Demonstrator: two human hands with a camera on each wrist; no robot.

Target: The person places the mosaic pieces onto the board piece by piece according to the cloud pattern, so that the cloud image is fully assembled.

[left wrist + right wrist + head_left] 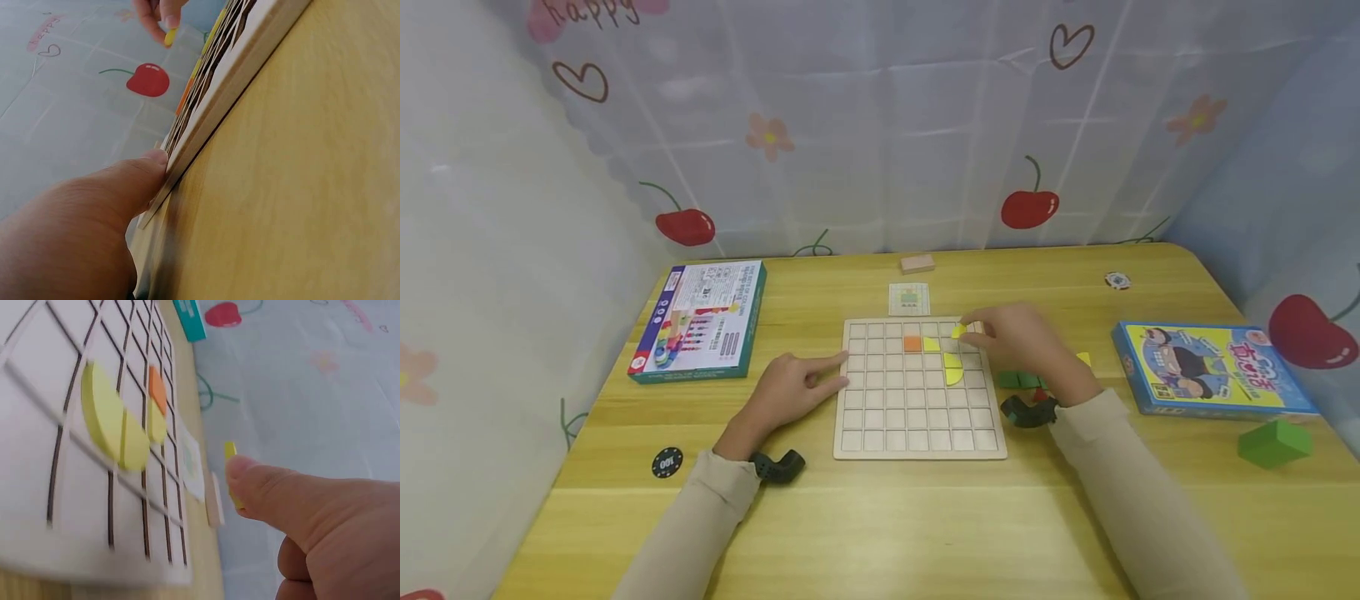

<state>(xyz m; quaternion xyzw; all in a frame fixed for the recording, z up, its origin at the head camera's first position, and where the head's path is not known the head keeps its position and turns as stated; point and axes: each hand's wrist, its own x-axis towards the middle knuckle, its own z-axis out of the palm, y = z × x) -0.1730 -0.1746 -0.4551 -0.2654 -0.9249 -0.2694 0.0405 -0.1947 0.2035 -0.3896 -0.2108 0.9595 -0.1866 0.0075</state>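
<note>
A pale wooden grid board (917, 433) lies in the middle of the table. In its upper rows sit an orange square tile (912, 342), a yellow quarter-round (931, 343) and two more yellow pieces (952, 368). My right hand (970, 327) hovers over the board's top right corner and pinches a small yellow piece (958, 331), which the right wrist view shows behind the thumb (281, 494) as a yellow piece (230, 450). My left hand (838, 371) rests on the table with straight fingers against the board's left edge (237, 75).
A teal game box (700, 321) lies at the left and a blue box (1213, 367) at the right, with a green block (1273, 442) near it. Green pieces (1021, 379) sit right of the board. A pattern card (909, 298), wooden block (917, 263) and two chips (667, 462) are around.
</note>
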